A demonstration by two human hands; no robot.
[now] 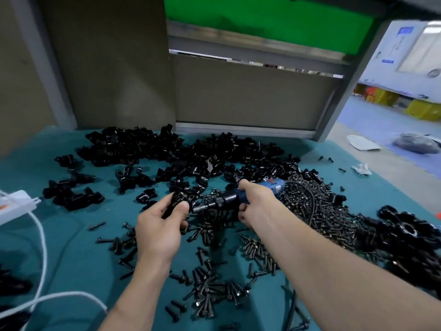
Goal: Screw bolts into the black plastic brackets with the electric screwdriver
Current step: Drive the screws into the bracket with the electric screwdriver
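Note:
My left hand [159, 223] grips a black plastic bracket [177, 199] above the green table mat. My right hand [256, 199] holds the electric screwdriver [226, 199], blue at the rear and black at the front, lying level with its tip pointing left against the bracket. Whether a bolt sits on the tip is hidden by my thumb. Loose black bolts [210, 290] lie scattered under and in front of both hands. A big heap of black brackets [167, 151] spreads across the far side of the mat.
A dense bolt pile [317, 211] with the screwdriver's black cord lies to the right. More black parts [405, 235] sit at the far right, further brackets [71, 192] at the left. A white power strip [16, 204] and white cable [43, 247] occupy the left edge.

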